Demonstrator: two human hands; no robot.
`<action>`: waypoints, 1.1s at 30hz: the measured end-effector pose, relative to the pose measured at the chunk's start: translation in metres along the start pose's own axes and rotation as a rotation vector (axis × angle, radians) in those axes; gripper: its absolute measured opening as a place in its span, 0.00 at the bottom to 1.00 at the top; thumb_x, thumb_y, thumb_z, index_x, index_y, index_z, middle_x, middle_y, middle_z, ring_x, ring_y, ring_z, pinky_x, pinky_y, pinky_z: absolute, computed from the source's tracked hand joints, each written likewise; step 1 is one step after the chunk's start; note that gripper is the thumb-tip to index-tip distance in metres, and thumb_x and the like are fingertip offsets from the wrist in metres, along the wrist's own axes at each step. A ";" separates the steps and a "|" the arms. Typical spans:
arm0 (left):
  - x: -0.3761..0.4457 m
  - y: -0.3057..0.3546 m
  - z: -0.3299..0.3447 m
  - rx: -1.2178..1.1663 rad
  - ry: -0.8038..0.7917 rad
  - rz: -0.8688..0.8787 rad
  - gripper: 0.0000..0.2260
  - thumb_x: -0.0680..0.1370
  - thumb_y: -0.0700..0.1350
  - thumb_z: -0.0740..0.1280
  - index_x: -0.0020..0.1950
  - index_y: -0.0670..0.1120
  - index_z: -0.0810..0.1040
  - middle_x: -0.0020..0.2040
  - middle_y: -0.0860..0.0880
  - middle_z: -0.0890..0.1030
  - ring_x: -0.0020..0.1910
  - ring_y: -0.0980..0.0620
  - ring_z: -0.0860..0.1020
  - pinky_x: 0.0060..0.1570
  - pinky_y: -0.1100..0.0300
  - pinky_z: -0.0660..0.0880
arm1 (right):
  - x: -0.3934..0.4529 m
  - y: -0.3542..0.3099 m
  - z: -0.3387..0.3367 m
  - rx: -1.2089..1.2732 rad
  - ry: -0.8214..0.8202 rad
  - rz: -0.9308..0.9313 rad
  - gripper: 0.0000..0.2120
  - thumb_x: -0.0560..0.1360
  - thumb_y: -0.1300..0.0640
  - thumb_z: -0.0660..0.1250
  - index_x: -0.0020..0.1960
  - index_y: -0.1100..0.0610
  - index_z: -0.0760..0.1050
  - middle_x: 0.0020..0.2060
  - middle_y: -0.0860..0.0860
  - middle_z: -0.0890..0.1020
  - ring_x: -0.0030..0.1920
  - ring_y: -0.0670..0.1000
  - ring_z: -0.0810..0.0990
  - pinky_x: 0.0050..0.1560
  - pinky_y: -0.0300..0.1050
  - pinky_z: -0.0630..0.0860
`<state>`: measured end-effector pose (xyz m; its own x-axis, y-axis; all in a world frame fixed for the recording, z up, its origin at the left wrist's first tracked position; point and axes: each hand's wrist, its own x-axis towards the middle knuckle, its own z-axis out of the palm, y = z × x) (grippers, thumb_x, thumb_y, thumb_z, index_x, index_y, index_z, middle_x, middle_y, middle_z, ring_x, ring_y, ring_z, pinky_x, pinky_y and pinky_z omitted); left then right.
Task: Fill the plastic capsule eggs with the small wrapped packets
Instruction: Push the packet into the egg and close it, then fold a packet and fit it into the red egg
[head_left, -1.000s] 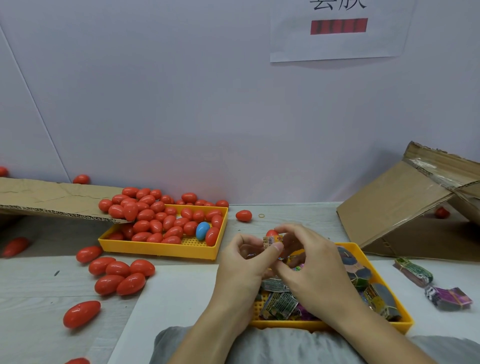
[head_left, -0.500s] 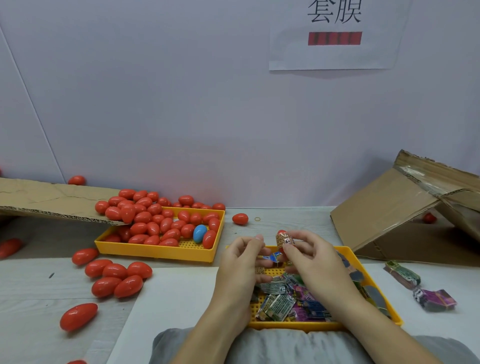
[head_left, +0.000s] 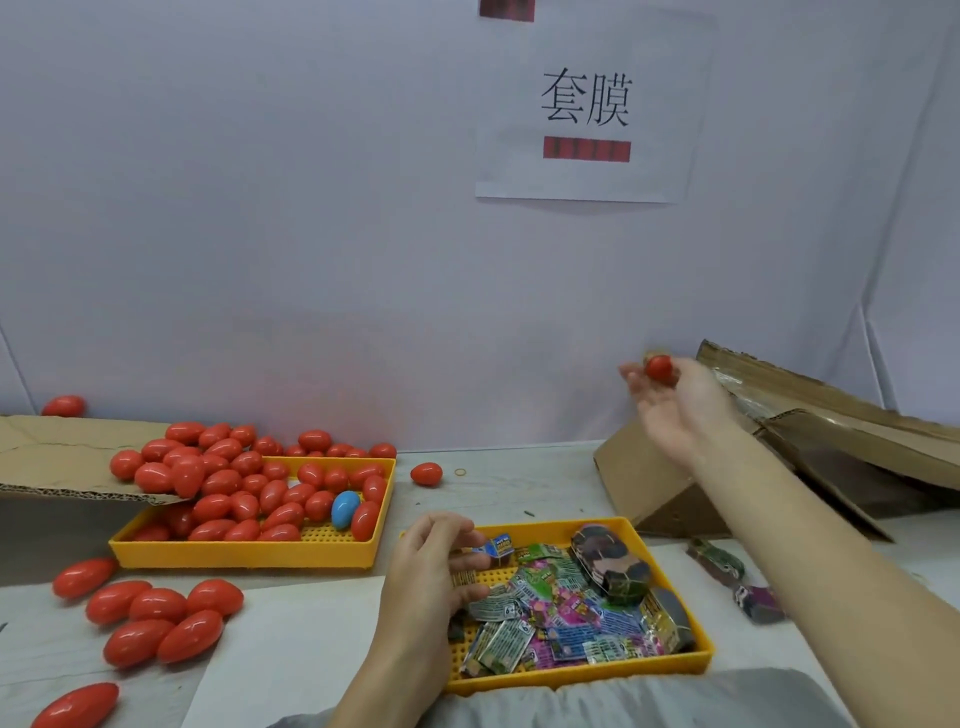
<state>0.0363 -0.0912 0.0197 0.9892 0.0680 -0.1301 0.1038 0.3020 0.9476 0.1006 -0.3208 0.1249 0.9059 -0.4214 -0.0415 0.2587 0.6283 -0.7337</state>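
Note:
My right hand (head_left: 675, 405) is raised at the right, above the slanted cardboard, with a red capsule egg (head_left: 660, 369) held at its fingertips. My left hand (head_left: 431, 566) hovers over the left end of the near yellow tray (head_left: 571, 675), fingers curled, and pinches a small blue wrapped packet (head_left: 496, 548). That tray holds several colourful packets (head_left: 561, 613). A second yellow tray (head_left: 244, 556) at the left is heaped with red eggs (head_left: 234, 483) and one blue egg (head_left: 344, 509).
Loose red eggs (head_left: 156, 618) lie on the table at the left, one more (head_left: 426, 474) behind the trays. A cardboard sheet (head_left: 52, 462) overhangs the left tray. Folded cardboard (head_left: 805, 441) leans at the right. Banded packet bundles (head_left: 737, 582) lie beside the near tray.
My right hand has lifted away from the tray, up and to the right, carrying the red egg. My left hand stays over the tray with a packet. The camera has tilted up.

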 end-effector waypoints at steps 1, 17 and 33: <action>0.000 0.000 0.001 0.008 -0.001 -0.002 0.07 0.81 0.42 0.64 0.48 0.42 0.80 0.42 0.44 0.84 0.41 0.47 0.81 0.32 0.57 0.78 | 0.011 -0.016 -0.001 0.049 0.042 -0.028 0.11 0.82 0.67 0.53 0.45 0.63 0.71 0.44 0.59 0.77 0.44 0.53 0.80 0.39 0.37 0.79; -0.005 0.005 0.005 0.025 -0.066 -0.023 0.08 0.82 0.40 0.62 0.46 0.40 0.79 0.34 0.46 0.82 0.32 0.50 0.79 0.31 0.58 0.75 | -0.025 0.076 -0.035 -0.656 -0.296 0.228 0.10 0.80 0.65 0.62 0.59 0.66 0.78 0.44 0.60 0.84 0.43 0.56 0.85 0.41 0.43 0.79; -0.003 0.003 0.003 0.047 -0.108 -0.029 0.09 0.81 0.39 0.61 0.44 0.43 0.78 0.33 0.47 0.80 0.30 0.51 0.78 0.31 0.61 0.73 | -0.001 0.160 0.048 -1.524 -0.606 -0.350 0.15 0.78 0.56 0.67 0.64 0.54 0.77 0.52 0.50 0.81 0.48 0.48 0.78 0.48 0.38 0.73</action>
<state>0.0336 -0.0928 0.0240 0.9908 -0.0438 -0.1283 0.1353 0.2570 0.9569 0.1575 -0.1882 0.0400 0.9626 0.1297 0.2379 0.2517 -0.7530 -0.6080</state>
